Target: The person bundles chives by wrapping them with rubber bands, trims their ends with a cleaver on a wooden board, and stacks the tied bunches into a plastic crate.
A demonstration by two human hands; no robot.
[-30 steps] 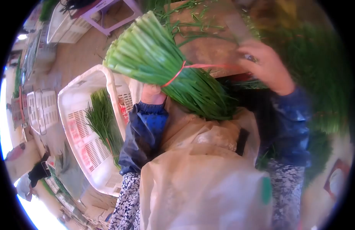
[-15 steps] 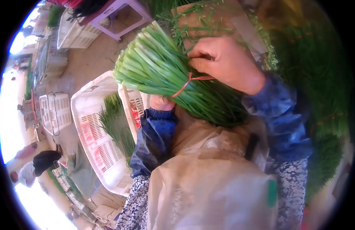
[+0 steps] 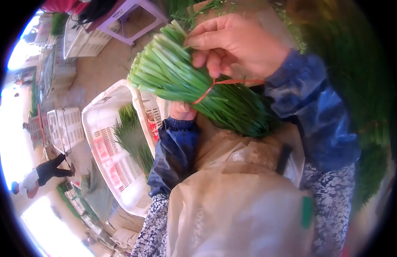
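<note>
A thick bundle of green stalks lies slantwise above the lap, its pale cut ends toward the upper left. A red tie goes round its middle, with a loose end stretching right. My left hand grips the bundle from below, most of its fingers hidden behind the stalks. At the upper side of the bundle, my right hand has thumb and forefinger pinched at a stalk near the pale ends, its other fingers curled.
A white basket holding more green stalks stands at the left. Behind are a purple stool and white crates. A board with cuttings lies ahead, greens at the right. Another person is at far left.
My right hand first left the tie's loose end for the bundle, then moved up and left toward the pale ends. The distant person has shifted, legs now apart.
</note>
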